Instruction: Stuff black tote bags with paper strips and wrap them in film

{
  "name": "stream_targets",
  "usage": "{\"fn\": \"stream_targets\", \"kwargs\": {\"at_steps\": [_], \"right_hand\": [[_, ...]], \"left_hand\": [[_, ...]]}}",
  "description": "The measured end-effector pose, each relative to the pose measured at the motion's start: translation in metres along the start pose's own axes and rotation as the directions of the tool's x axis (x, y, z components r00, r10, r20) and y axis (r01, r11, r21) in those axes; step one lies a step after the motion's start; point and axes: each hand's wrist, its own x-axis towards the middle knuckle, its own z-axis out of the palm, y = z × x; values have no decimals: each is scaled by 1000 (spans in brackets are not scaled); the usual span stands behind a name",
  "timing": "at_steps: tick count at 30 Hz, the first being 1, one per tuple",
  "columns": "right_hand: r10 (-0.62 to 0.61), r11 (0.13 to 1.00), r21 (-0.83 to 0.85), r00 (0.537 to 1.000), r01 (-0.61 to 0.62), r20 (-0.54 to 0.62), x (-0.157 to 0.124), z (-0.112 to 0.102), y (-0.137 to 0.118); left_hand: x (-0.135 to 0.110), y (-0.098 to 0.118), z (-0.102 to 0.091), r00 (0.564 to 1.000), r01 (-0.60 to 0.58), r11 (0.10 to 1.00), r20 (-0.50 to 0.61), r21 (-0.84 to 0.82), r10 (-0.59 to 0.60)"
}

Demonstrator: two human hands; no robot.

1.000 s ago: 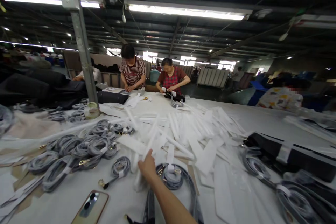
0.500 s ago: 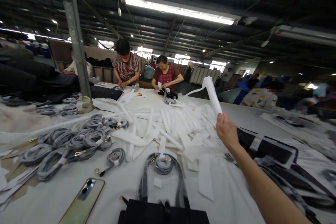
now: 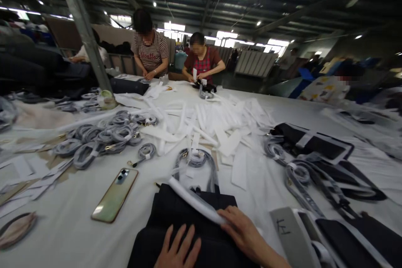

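Note:
A black handbag (image 3: 147, 230) lies in front of me, its plastic-wrapped handles (image 3: 215, 176) stretching away over the table. My left hand (image 3: 180, 249) rests on the bag with its fingers spread and holds nothing. At the bag's upper right, my right hand (image 3: 243, 230) grips one end of a rolled white foam sheet (image 3: 194, 201). The roll lies slantwise across the upper part of the bag. A coiled grey strap (image 3: 197, 158) sits between the handles.
Left of the bag is a phone (image 3: 114, 194); beyond it lie several coiled straps (image 3: 103, 134). White foam strips (image 3: 220, 121) cover the middle. A tape dispenser (image 3: 290, 234) and more black bags (image 3: 320, 146) are on the right. Two co-workers (image 3: 153, 50) stand across the table.
My right hand has brought the white foam roll from above the strips down onto the black bag. My left hand has come into view on the bag. The view has tilted down.

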Motion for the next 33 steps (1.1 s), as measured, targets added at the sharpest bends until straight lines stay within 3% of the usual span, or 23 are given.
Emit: {"fn": "stream_targets", "kwargs": {"at_steps": [3,6,8,14,19,27,33], "right_hand": [[-23,999,25,1000,22,22,9,1,3],[-46,999,20,997,45,58,17,-3,9],[-74,997,16,992,73,101,18,-7,8],[-165,981,144,953,132,255,12,-24,-21],[-187,967,222,945,128,270,9,-26,-34],[-148,988,84,935,128,323,21,-18,-30],[-247,948,296,849,113,466,39,-21,-39]], "left_hand": [[3,1,-28,991,126,987,57,-98,-121],[12,5,-53,944,323,936,119,-139,-308],[18,8,-63,924,370,917,159,-147,-347],[11,18,-77,951,299,937,137,-182,-277],[6,25,-78,958,265,955,151,-136,-244],[8,26,-76,956,272,956,142,-109,-256],[8,23,-82,967,236,962,131,-134,-219]]}}
